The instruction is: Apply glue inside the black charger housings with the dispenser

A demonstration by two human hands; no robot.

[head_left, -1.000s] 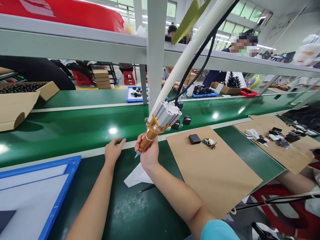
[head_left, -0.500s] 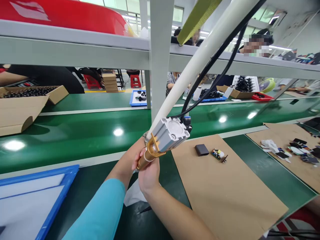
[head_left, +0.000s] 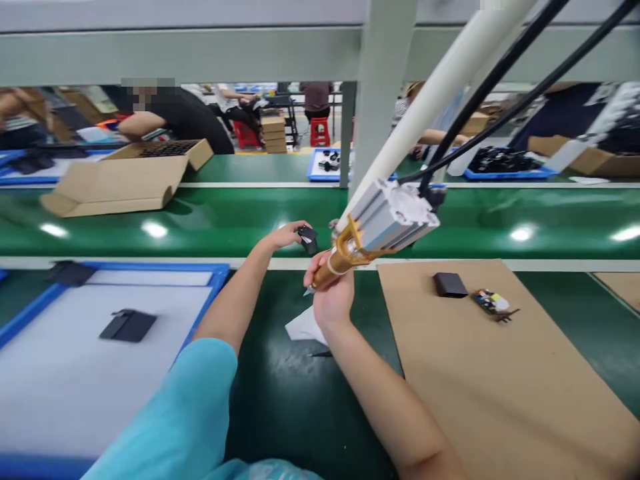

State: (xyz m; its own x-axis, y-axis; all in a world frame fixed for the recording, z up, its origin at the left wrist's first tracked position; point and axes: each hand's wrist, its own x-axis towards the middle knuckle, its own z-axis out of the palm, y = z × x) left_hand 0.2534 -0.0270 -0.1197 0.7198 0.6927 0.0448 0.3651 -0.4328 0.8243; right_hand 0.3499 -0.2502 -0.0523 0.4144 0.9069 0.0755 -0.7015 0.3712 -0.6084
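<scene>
Left hand (head_left: 287,235) has come out from behind the tool since half a sec ago; it's now left of it, over the glossy green conveyor belt (head_left: 225,233), w/ a boxy black plastic-looking piece (head_left: 307,240). L fingers are pinched on the piece's near-left edge, prob. so the rest stays exposed; can't tell if it touches the belt. Right hand (head_left: 334,290) has its fingers wrapped round the gold barrel of a silver-and-gold metal power tool (head_left: 383,223), pale tip angled down-left, prob. for a steady grip under the bulky silver block.

Slanting white pole (head_left: 425,120) & black cables (head_left: 500,73) rise up-right from the tool, blocking part of the far side. Below the hands, on the dark green surface (head_left: 285,420): white crumpled sheet (head_left: 304,325) & thin dark implement (head_left: 321,355), partly behind R forearm. To the R, brown cardboard sheet (head_left: 480,393) w/ black rectangular housing (head_left: 450,285) + small circuit board (head_left: 493,303). To the L, blue-rimmed white tray (head_left: 220,283) w/ flat black piece (head_left: 129,325).
</scene>
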